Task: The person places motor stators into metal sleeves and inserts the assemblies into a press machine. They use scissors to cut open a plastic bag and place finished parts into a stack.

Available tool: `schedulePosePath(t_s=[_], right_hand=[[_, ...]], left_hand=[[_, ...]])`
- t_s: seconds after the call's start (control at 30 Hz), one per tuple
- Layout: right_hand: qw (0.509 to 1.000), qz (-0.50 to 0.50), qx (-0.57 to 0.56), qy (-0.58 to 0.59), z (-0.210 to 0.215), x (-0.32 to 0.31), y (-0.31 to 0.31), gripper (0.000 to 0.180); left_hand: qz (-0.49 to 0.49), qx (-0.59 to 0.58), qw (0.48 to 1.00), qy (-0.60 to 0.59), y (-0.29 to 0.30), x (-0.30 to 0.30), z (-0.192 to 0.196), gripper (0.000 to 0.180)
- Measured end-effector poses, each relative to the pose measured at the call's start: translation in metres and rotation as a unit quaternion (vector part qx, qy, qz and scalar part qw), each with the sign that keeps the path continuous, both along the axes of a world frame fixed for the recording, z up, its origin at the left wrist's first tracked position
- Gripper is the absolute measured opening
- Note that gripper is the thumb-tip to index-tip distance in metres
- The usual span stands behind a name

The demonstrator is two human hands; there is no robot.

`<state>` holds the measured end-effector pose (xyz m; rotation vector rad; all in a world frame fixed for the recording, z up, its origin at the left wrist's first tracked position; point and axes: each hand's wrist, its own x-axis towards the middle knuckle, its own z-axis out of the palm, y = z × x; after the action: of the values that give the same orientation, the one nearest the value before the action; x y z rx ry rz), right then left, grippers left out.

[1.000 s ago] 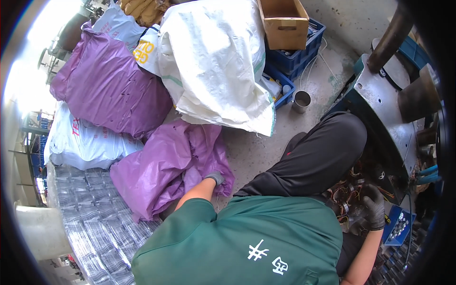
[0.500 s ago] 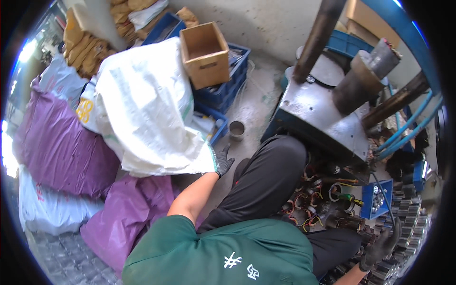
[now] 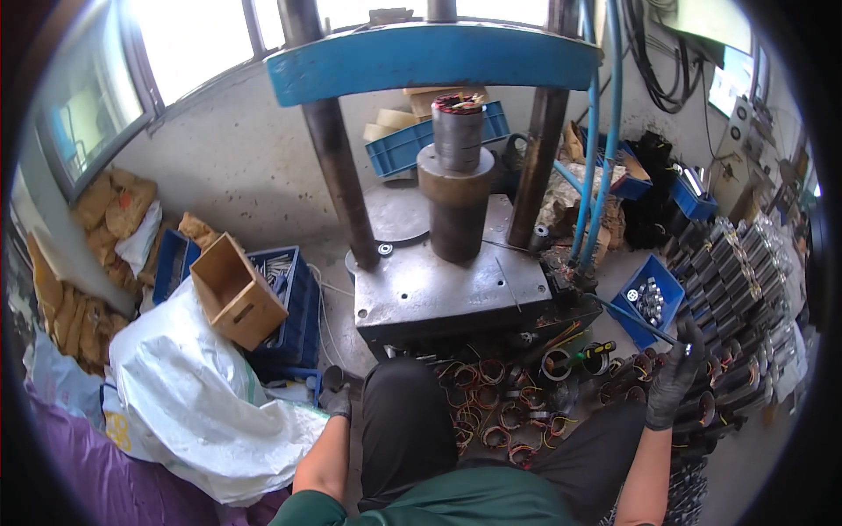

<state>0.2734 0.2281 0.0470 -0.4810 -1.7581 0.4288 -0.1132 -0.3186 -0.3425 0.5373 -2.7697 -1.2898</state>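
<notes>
My left hand [image 3: 337, 400], in a dark glove, is at a short, hollow metal cylinder [image 3: 333, 378] beside my left knee. Its fingers look closed on the cylinder, though they are partly hidden. On the right, my gloved right hand [image 3: 674, 379] grips the end of a thin lever rod [image 3: 633, 319] that runs to the press. Ahead stands the press, with a metal base plate [image 3: 438, 294] and a blue crossbeam [image 3: 438, 63]. A grey cylindrical core [image 3: 458, 140] with red wires at its top sits on a thick metal sleeve [image 3: 454, 188] below the beam.
At left, a white woven sack [image 3: 189, 403] lies beside a wooden box [image 3: 237, 294] on blue crates [image 3: 303, 316]. Several wired ring-shaped parts [image 3: 500, 408] cover the floor before me. A blue bin [image 3: 647, 298] and stacked metal cylinders [image 3: 737, 289] are at right.
My view has swung up and right toward the press. My left hand has reached from beside the sack to the hollow cylinder. The right hand remains at the lever.
</notes>
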Motion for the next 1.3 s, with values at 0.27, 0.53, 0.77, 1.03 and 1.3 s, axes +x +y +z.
schedulePosePath(t_s=[0.27,0.53,0.77,1.03,1.3], right_hand=[[0.972,0.09,-0.106,0.188,0.05,-0.098,0.101,0.051],[0.974,0.074,-0.118,0.179,0.069,-0.145,0.092,0.052],[0.98,0.041,-0.083,0.177,0.075,-0.142,0.079,0.065],[0.975,0.046,-0.112,0.184,0.079,-0.138,0.068,0.078],[0.969,0.087,-0.116,0.201,0.075,-0.138,0.072,0.077]], left_hand=[[-0.032,0.469,0.879,0.085,-0.033,0.0,0.142,0.035],[-0.177,0.704,0.68,0.108,0.039,-0.014,0.347,0.082],[-0.241,0.785,0.57,-0.019,0.184,-0.004,0.419,0.071],[-0.37,0.688,0.612,0.121,0.275,-0.078,0.519,0.069],[-0.292,0.712,0.613,0.181,0.331,-0.149,0.558,0.059]])
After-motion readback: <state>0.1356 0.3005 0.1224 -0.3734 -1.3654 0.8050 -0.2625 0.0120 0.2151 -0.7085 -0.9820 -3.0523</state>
